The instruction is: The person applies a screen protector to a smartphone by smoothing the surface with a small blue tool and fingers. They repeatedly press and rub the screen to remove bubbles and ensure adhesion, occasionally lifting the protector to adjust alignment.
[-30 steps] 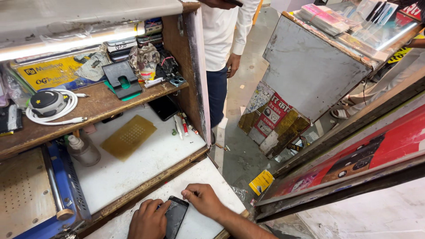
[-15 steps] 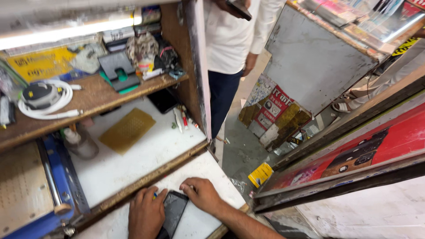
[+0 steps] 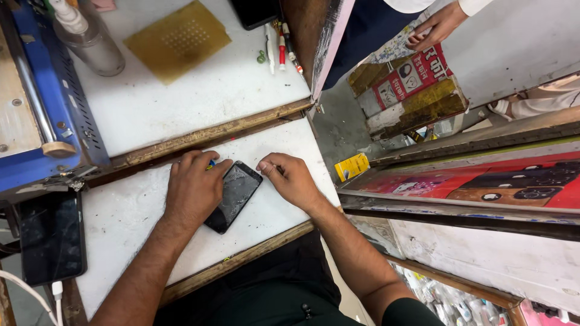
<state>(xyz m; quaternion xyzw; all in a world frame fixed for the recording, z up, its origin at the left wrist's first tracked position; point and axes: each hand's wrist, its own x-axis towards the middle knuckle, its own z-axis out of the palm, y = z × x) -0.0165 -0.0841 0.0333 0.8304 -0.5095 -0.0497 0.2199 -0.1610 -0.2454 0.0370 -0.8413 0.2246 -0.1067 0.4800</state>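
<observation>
**Cracked phone pinned on the white surface**

Head view: the left hand presses down on the black, flat, cracked-glass phone, fingers curled, gripping a small blue tool. The right hand rests beside the phone's top corner, fingers clenched. The phone lies flat on the white surface.

The phone lies on the white bench between both hands — left hand touching (right hand beside).

Left hand is covering the cracked phone's left edge and most of a small blue-yellow tool, kind unreadable; bottle and bystander's hand are running off the top edge
</observation>
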